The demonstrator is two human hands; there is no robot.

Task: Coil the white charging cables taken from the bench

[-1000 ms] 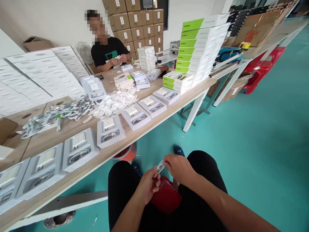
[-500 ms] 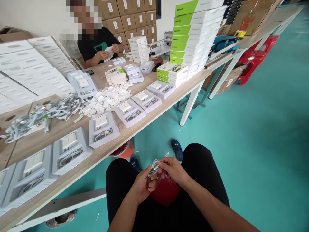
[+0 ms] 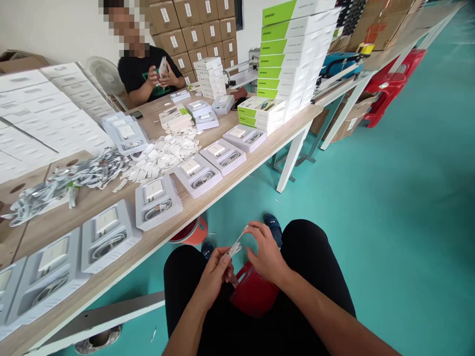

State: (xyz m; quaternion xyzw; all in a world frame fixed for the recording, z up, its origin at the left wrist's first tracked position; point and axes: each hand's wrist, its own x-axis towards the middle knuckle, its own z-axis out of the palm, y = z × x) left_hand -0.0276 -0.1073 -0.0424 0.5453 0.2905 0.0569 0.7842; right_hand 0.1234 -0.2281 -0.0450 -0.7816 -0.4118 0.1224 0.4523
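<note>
Over my lap, my left hand [image 3: 212, 281] grips a looped white charging cable [image 3: 234, 249] between thumb and fingers. Up and to the right of it, my right hand [image 3: 267, 254] pinches the end of a straight strand of that cable, its other fingers curved and apart from the loops. The cable's plug is too small to make out. Below both hands is a red seat [image 3: 256, 291] between my knees. On the table, the nearest white tray [image 3: 174, 207] holds a white charger block [image 3: 153, 190] and a coiled cable [image 3: 158, 209].
More filled trays line the table edge [image 3: 156, 243]. Behind them lie a heap of bagged cables [image 3: 92, 170] and a pile of small white pieces [image 3: 163, 155]. Green-and-white boxes [image 3: 274, 62] stand stacked at right. A person [image 3: 148, 79] sits across the table, holding something white.
My right hand has moved up from the coil, drawing one strand out straight. My left hand stays on the loops. The person opposite has raised the white item.
</note>
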